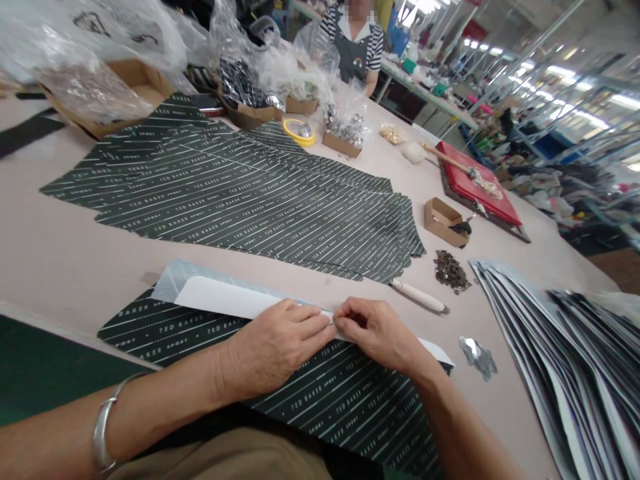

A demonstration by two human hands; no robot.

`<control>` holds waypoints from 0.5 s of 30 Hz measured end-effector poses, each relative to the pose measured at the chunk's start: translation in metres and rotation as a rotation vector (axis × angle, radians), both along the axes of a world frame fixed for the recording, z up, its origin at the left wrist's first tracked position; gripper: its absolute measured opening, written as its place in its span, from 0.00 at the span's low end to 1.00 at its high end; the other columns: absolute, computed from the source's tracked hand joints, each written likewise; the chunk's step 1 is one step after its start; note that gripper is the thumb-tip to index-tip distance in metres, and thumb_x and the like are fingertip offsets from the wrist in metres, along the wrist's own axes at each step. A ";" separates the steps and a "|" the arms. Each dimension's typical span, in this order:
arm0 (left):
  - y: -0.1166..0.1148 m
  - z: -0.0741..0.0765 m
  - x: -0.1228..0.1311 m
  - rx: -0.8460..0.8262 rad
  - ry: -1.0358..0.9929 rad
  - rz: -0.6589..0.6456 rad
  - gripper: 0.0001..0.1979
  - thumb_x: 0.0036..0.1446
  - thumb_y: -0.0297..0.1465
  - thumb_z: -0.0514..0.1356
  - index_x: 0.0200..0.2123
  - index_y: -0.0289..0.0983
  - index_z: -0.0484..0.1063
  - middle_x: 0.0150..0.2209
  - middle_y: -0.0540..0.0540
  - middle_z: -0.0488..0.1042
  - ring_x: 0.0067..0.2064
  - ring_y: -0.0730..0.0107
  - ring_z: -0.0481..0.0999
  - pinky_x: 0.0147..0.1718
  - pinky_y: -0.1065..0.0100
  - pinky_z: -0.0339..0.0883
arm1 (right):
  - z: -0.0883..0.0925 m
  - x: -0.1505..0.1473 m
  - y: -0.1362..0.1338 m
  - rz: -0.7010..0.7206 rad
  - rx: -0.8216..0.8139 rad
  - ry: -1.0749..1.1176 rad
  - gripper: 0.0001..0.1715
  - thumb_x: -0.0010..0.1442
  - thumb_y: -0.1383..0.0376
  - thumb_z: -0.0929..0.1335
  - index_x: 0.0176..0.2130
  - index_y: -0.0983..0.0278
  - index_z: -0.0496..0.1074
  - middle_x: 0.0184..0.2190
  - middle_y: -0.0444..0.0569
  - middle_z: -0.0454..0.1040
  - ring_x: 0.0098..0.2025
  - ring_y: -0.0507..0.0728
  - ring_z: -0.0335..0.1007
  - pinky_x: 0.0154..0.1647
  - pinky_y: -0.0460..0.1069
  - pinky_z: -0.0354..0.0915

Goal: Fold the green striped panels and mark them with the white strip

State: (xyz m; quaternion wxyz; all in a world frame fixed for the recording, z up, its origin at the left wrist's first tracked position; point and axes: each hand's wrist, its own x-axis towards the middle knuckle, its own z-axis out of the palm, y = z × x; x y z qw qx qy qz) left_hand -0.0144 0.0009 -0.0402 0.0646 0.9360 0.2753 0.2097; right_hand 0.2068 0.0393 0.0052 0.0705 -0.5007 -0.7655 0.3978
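Two hands working: our left hand (pixel 273 350) and right hand (pixel 377 337) pinch the white paper strip (pixel 225 297) against the dark printed sheet (pixel 340 413)!

Hands: the left hand (pixel 277 348) and right hand (pixel 377 335) are hiding the middle of the white paper strip (pixel 225 297); exact finger contact isn't resolving.
Sheet: the bottom frame edge is cutting off the lower end of the dark printed sheet (pixel 340 407).
Stack: the right and bottom frame edges are cutting off the stack of printed sheets (pixel 575 380); count isn't resolving.
Small parts: the dark pile (pixel 451 271) is reading too small to identify.
Co-worker: the top frame edge is cutting off the co-worker (pixel 353 50).
Shelves: blur is masking the contents of the far shelves (pixel 550 150).
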 end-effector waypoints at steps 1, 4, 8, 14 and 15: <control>0.000 0.000 0.000 0.004 0.001 0.002 0.16 0.69 0.26 0.51 0.57 0.35 0.68 0.48 0.41 0.75 0.51 0.63 0.72 0.48 0.62 0.69 | 0.000 0.001 0.004 -0.010 -0.049 0.022 0.08 0.59 0.71 0.65 0.31 0.65 0.74 0.23 0.40 0.71 0.26 0.49 0.62 0.28 0.44 0.57; 0.000 -0.001 0.000 0.009 0.004 0.010 0.16 0.69 0.26 0.51 0.56 0.35 0.69 0.48 0.40 0.75 0.51 0.62 0.73 0.47 0.61 0.69 | -0.001 0.001 0.011 -0.029 -0.103 0.036 0.07 0.57 0.71 0.66 0.30 0.65 0.74 0.22 0.39 0.70 0.25 0.48 0.61 0.26 0.43 0.56; -0.001 -0.002 0.000 0.008 0.015 0.012 0.16 0.69 0.26 0.51 0.56 0.35 0.69 0.48 0.40 0.75 0.50 0.61 0.73 0.47 0.61 0.68 | -0.003 -0.003 0.011 -0.039 -0.100 -0.005 0.06 0.56 0.70 0.67 0.30 0.65 0.75 0.21 0.39 0.70 0.24 0.48 0.60 0.25 0.43 0.56; 0.001 0.000 0.000 -0.018 0.009 -0.004 0.16 0.68 0.25 0.51 0.56 0.35 0.69 0.51 0.41 0.75 0.49 0.61 0.73 0.45 0.61 0.67 | -0.008 0.031 0.018 -0.203 0.327 -0.073 0.11 0.64 0.64 0.65 0.40 0.63 0.77 0.35 0.49 0.78 0.35 0.55 0.72 0.39 0.50 0.68; 0.001 0.001 0.001 -0.027 0.003 -0.001 0.16 0.68 0.24 0.51 0.56 0.35 0.69 0.51 0.41 0.75 0.49 0.61 0.73 0.45 0.61 0.66 | -0.011 0.043 0.020 -0.266 0.475 -0.158 0.13 0.65 0.62 0.65 0.44 0.63 0.77 0.40 0.53 0.79 0.41 0.59 0.74 0.46 0.54 0.69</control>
